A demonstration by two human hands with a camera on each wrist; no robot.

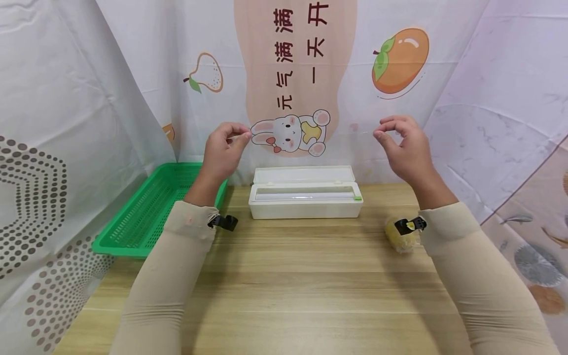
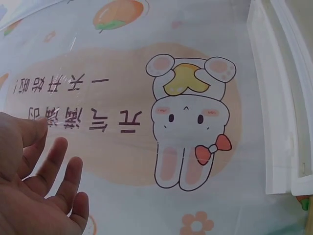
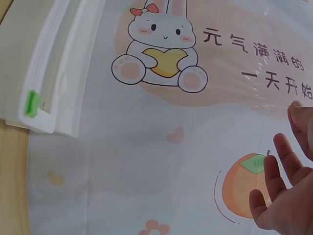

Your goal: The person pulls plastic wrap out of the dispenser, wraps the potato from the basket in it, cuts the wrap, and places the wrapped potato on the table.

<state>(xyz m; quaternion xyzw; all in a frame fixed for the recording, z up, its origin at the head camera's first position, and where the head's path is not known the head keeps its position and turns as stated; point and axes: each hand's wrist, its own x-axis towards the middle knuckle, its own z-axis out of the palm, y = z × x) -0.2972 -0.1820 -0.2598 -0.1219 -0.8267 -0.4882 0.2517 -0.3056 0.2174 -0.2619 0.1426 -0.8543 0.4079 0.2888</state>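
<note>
Both hands are raised in front of the printed curtain, thumb and fingertips brought together. A clear sheet of plastic wrap (image 2: pixel 72 46), visible mainly by its shiny streaks, stretches between them. My left hand (image 1: pixel 225 148) pinches one side of it; my right hand (image 1: pixel 406 143) pinches the other, where glints of the film show near the thumb in the right wrist view. Below and between the hands, a white plastic wrap dispenser (image 1: pixel 306 209) stands on the table with its lid raised. A roll lies inside, and a green slider (image 3: pixel 32 104) sits at its right end.
On the left of the wooden table (image 1: pixel 293 286) is a green plastic basket (image 1: pixel 133 249), partly behind the left forearm. A yellow item in clear wrap (image 1: pixel 399 239) lies under the right wrist, partly hidden. The curtain (image 1: pixel 355 153) hangs close behind the dispenser.
</note>
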